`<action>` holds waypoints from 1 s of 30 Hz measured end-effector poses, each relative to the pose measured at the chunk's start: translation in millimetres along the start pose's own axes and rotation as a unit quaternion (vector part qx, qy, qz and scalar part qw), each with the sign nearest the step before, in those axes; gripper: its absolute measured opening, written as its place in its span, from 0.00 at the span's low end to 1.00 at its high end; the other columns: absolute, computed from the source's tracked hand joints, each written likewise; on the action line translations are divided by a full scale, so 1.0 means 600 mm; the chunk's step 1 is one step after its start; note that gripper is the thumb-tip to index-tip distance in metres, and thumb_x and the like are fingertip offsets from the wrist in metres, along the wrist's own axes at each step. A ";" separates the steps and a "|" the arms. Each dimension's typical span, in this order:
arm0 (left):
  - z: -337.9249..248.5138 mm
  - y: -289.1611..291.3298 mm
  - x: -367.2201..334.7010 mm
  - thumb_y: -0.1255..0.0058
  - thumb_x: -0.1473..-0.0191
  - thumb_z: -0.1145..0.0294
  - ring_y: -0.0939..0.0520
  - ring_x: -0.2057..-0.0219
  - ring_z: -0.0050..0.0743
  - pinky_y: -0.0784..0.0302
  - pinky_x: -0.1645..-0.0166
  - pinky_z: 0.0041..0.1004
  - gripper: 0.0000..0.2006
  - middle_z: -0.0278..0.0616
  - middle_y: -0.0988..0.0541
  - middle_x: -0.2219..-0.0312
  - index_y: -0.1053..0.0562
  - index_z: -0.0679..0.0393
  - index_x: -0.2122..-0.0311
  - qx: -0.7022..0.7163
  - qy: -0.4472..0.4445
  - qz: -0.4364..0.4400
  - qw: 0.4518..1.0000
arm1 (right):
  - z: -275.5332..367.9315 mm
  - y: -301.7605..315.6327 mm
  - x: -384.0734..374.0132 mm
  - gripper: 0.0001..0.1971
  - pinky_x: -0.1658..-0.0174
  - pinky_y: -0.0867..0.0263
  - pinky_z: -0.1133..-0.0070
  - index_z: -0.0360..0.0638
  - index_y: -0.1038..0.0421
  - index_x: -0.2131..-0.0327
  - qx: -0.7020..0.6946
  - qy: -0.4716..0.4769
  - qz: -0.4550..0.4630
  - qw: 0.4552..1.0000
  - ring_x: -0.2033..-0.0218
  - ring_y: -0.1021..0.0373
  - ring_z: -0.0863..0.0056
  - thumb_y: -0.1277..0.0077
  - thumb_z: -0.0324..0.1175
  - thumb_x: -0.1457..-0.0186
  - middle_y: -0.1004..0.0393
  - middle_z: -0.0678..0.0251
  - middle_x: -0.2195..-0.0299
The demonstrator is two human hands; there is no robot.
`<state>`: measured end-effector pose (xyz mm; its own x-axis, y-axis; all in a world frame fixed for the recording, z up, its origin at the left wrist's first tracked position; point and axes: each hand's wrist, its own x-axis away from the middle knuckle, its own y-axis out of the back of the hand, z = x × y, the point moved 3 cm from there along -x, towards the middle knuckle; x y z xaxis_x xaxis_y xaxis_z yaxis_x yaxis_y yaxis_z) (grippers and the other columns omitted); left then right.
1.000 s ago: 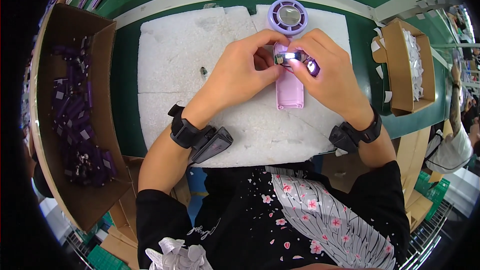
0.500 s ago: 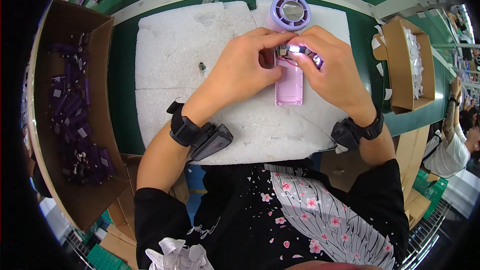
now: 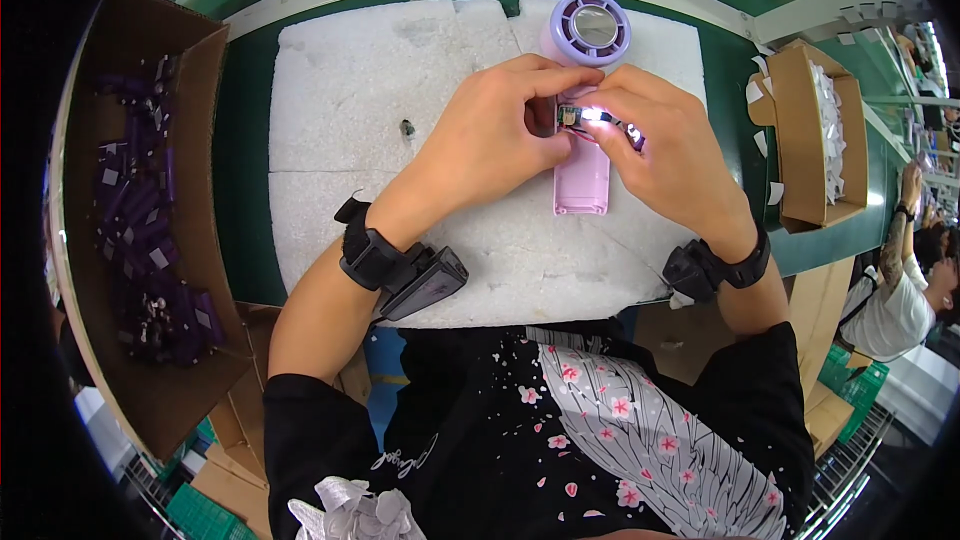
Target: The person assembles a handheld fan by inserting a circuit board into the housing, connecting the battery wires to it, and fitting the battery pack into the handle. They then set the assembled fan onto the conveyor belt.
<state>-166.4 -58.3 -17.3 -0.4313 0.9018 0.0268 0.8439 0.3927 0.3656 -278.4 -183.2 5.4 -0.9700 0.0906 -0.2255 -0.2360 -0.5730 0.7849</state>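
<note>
A handheld fan with a round purple head and an open pink handle lies on a white foam board, its head pointing away from me. My left hand is closed on the handle's upper part from the left, thumb along its edge and fingers near the head. Between thumb and fingers, my right hand pinches a small circuit board over the handle's open cavity. A bright white light shines on the board, and a red wire runs beneath it. My right fingertips partly hide the board's right end.
At the left stands a deep cardboard box of purple wired cylindrical parts. A smaller carton with white pieces is at the right. Wrist straps with black devices are on my arms. Another person sits far right.
Both hands and the fan have shifted very slightly right. The circuit board sits a little nearer to me, and more of its left end shows.
</note>
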 end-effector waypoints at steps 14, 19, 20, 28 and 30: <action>-0.001 0.002 -0.003 0.43 0.62 0.76 0.24 0.73 0.31 0.25 0.65 0.26 0.26 0.42 0.23 0.66 0.24 0.57 0.51 0.008 0.000 0.006 1.000 | 0.009 0.007 0.005 0.08 0.72 0.34 0.80 0.38 0.22 0.66 -0.006 -0.017 -0.097 0.995 0.74 0.29 0.74 0.40 0.22 0.54 0.27 0.66 0.72; 0.000 0.001 -0.002 0.42 0.62 0.76 0.24 0.73 0.31 0.25 0.65 0.26 0.26 0.42 0.23 0.67 0.24 0.56 0.51 0.015 -0.003 0.004 1.000 | 0.003 0.000 0.006 0.07 0.73 0.34 0.80 0.38 0.22 0.67 -0.003 -0.038 -0.103 0.994 0.75 0.29 0.74 0.40 0.23 0.53 0.26 0.66 0.72; 0.002 0.000 -0.002 0.42 0.62 0.76 0.24 0.73 0.31 0.25 0.65 0.27 0.26 0.42 0.23 0.68 0.24 0.56 0.51 0.018 -0.005 0.004 1.000 | 0.004 0.001 0.006 0.07 0.73 0.34 0.80 0.37 0.22 0.66 0.008 -0.029 -0.099 0.995 0.75 0.29 0.74 0.40 0.23 0.53 0.26 0.66 0.71; 0.003 0.000 -0.001 0.42 0.60 0.76 0.24 0.73 0.31 0.26 0.65 0.27 0.25 0.42 0.23 0.68 0.24 0.54 0.50 0.019 -0.008 0.005 1.000 | 0.015 0.000 0.007 0.09 0.71 0.34 0.79 0.37 0.22 0.64 0.082 0.012 -0.091 0.992 0.74 0.29 0.71 0.41 0.23 0.52 0.27 0.65 0.70; 0.003 -0.001 0.000 0.43 0.58 0.77 0.24 0.72 0.30 0.26 0.64 0.27 0.24 0.42 0.23 0.68 0.24 0.55 0.50 0.012 -0.009 0.007 1.000 | 0.018 0.000 0.007 0.09 0.71 0.33 0.78 0.38 0.22 0.64 0.104 0.017 -0.085 0.991 0.73 0.29 0.70 0.41 0.23 0.52 0.27 0.64 0.69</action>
<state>-166.2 -58.2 -18.9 -0.4143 0.9100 0.0155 0.8574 0.3845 0.3420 -282.8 -173.9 10.6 -0.9134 0.1422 -0.3814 -0.4064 -0.3709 0.8350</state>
